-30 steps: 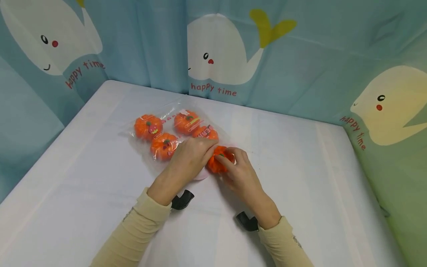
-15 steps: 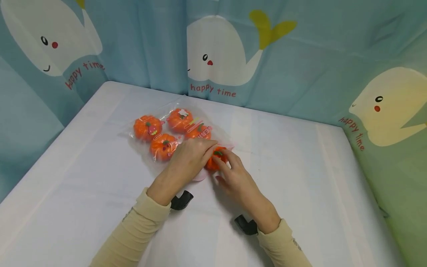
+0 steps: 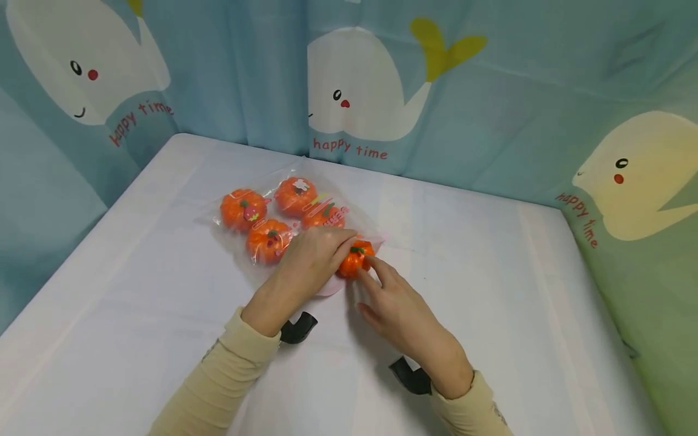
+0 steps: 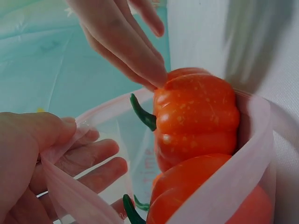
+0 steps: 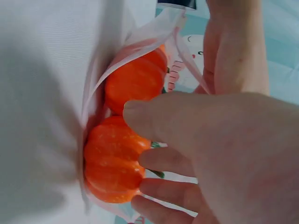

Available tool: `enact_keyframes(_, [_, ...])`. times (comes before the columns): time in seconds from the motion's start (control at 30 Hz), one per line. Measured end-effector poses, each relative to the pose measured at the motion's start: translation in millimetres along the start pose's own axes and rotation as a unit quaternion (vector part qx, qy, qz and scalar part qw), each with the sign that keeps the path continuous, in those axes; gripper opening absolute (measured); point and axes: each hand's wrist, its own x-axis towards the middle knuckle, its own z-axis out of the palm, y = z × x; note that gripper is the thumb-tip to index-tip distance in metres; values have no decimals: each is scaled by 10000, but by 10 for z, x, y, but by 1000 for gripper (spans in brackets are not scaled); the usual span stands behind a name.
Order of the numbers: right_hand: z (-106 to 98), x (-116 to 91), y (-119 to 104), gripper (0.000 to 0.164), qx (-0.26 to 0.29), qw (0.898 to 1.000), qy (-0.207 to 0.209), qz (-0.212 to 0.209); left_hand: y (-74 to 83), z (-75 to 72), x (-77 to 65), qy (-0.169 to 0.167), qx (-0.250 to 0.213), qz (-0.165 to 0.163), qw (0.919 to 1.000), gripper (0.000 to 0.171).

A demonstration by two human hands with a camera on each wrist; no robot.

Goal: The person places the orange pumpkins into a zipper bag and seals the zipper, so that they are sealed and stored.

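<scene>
A clear plastic bag [image 3: 294,166] with a pink rim [image 4: 110,106] lies on the table and holds several orange toy pumpkins with green stems. My left hand [image 3: 308,257] pinches the rim between thumb and fingers, so the mouth gapes in the left wrist view. One pumpkin [image 3: 355,259] sits just inside the mouth, behind another pumpkin [image 4: 196,186] in the left wrist view. With fingers extended, my right hand [image 3: 403,309] touches the mouth pumpkin's side at the fingertips. Part of the bag is hidden behind my left hand.
The white table [image 3: 491,290] reaches out to the right of the hands. Behind and beside it hang blue and green curtains [image 3: 262,72] with printed whales. Black curved mounts [image 3: 299,329] sit at both wrists.
The pumpkin at the mouth has moved left into the bag, and the ones inside shifted slightly left. My right hand has released its grip and drawn back a little toward the lower right.
</scene>
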Motion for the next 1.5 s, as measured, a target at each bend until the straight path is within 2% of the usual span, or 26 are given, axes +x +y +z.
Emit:
enact_keyframes(0.07, [36, 11, -4, 59, 39, 10000, 27, 59, 1, 1, -8, -18, 200, 243, 9995, 20])
enact_keyframes(0.2, [137, 33, 4, 72, 180, 9997, 123, 91, 10, 7, -5, 50, 322, 444, 9985, 19])
enact_keyframes(0.4, [279, 60, 28, 80, 428, 9990, 30, 154, 15, 25, -4, 109, 115, 200, 9997, 18])
enact_keyframes(0.57, [261, 51, 42, 75, 385, 9991, 144, 128, 23, 15, -17, 147, 16, 257, 9996, 19])
enact_keyframes(0.73, [247, 57, 49, 76, 404, 9989, 220, 120, 52, 29, 0, 239, 70, 555, 9981, 15])
enact_keyframes(0.87, [288, 61, 57, 77, 445, 9986, 198, 200, 76, 58, -22, 112, 568, 1013, 9932, 13])
enact_keyframes(1.0, [319, 64, 66, 76, 386, 9987, 260, 219, 88, 76, -31, 240, 804, 1298, 9880, 15])
enact_keyframes(1.1, [324, 70, 71, 75, 348, 9987, 305, 227, 89, 78, -16, 350, 534, 1203, 9907, 13])
enact_keyframes(1.17, [329, 73, 75, 74, 322, 9988, 303, 233, 82, 76, -7, 261, 279, 1046, 9938, 13])
enact_keyframes(1.27, [330, 73, 80, 74, 360, 9988, 183, 274, 56, 61, -3, -102, -83, 624, 9980, 19])
enact_keyframes(1.37, [311, 64, 87, 74, 442, 9985, 48, 331, 23, 22, 0, -486, -425, 192, 9977, 24])
enact_keyframes(1.5, [272, 48, 97, 73, 540, 9982, -30, 275, -28, -54, -16, -819, -514, 30, 9953, 28])
